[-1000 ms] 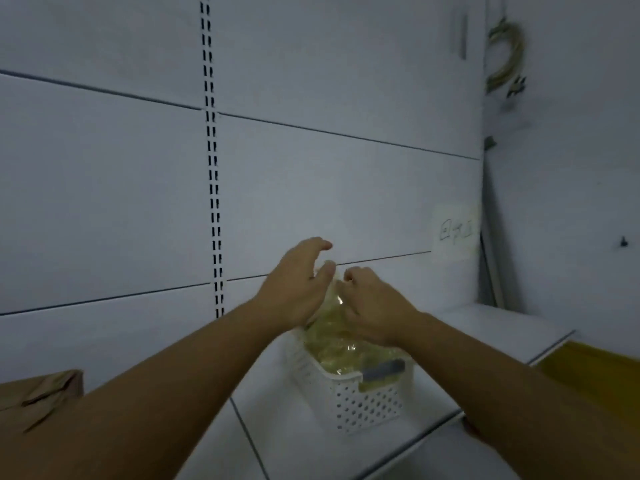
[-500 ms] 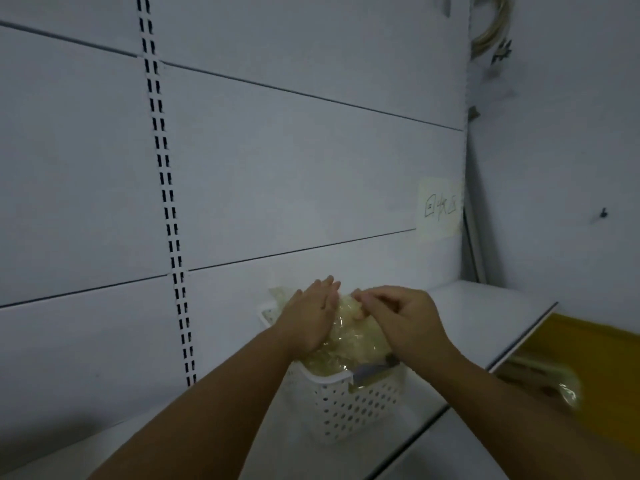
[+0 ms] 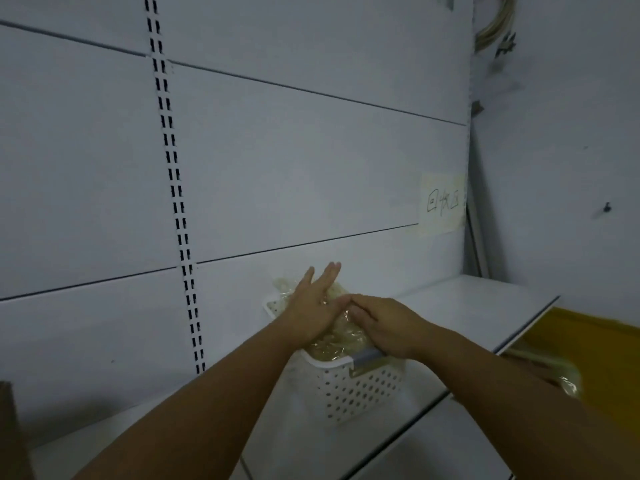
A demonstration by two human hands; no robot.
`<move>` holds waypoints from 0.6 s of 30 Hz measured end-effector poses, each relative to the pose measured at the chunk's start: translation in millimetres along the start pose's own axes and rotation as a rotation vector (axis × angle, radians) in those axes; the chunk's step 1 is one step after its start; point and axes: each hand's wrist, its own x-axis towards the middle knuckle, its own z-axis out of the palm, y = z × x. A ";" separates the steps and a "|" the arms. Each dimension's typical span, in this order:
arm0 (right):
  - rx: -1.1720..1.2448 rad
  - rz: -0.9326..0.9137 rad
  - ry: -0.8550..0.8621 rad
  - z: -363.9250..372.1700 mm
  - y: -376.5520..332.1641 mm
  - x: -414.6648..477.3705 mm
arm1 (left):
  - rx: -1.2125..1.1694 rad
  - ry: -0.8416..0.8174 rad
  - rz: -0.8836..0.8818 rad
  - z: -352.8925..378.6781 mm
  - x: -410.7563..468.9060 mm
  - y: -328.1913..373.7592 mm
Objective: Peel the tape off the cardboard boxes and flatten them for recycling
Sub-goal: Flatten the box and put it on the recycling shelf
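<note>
the left hand point(image 3: 310, 311) and right hand point(image 3: 385, 328), fingers straight, press on crumpled tape point(image 3: 335, 345) in a basket point(image 3: 360, 393) on a shelf point(image 3: 467, 306).

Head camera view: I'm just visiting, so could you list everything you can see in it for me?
basket: one, white with holes, on the shelf, centre
wad of tape: one, clear yellowish, heaped in the basket
shelf: one, white, running to the right
back panels: several, white, behind the shelf
slotted upright: one, white with dark slots, left of centre
paper label: one, pale yellow with handwriting, on the panels at right
coiled cord: one, pale, hanging top right
cardboard: one piece, brown, bottom left edge
left hand: fingers straight, pressing on the tape
right hand: resting on the tape, touching the left hand
</note>
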 end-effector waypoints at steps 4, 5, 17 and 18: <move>-0.122 0.030 -0.032 1.8 -7.8 -4.1 | -0.543 0.471 -0.046 -13.6 -14.2 8.3; -0.181 0.029 -0.039 1.4 -10.1 -4.8 | -0.556 0.545 -0.056 -16.4 -15.8 11.4; 0.305 0.223 0.158 1.6 -36.5 -8.7 | 0.028 0.383 0.004 -130.9 -67.0 37.0; 0.455 0.289 0.235 1.3 -37.6 -9.0 | 0.081 0.356 -0.012 -146.6 -80.0 33.8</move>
